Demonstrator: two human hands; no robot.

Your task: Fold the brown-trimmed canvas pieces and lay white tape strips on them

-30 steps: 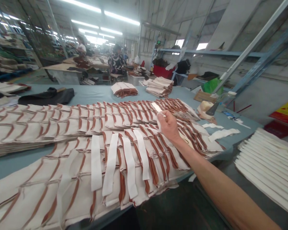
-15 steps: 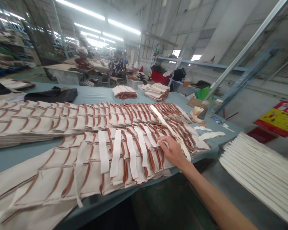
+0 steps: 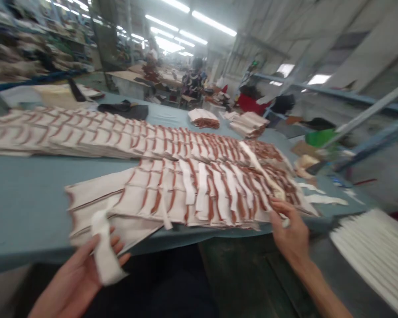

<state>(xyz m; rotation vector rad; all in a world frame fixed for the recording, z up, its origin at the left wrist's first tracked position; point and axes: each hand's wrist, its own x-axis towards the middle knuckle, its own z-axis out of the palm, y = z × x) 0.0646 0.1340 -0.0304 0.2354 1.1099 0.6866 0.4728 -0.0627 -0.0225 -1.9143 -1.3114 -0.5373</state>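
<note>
Near the front edge of the table, my left hand (image 3: pixel 91 265) is turned palm up and holds a short white fabric strip (image 3: pixel 104 251) that hangs over its fingers. My right hand (image 3: pixel 290 227) is closed on a white strip, with a bit of white showing below the fingers. Several white strips (image 3: pixel 220 194) lie side by side across the front row of overlapping cream fabric panels (image 3: pixel 135 194) with brown edges. A longer cream strip (image 3: pixel 257 163) runs slantwise over the panels just beyond my right hand.
Behind lies a second long row of cream panels (image 3: pixel 109 137). Two folded stacks (image 3: pixel 204 118) and a dark cloth (image 3: pixel 124 109) sit at the back of the blue table (image 3: pixel 29 198). White pleated material (image 3: pixel 371 251) is at the right. A person (image 3: pixel 194 81) is in the distance.
My left hand has come into view with a white strip. My right hand has moved right along the front row, and another strip now lies on the panels. The view has turned left.
</note>
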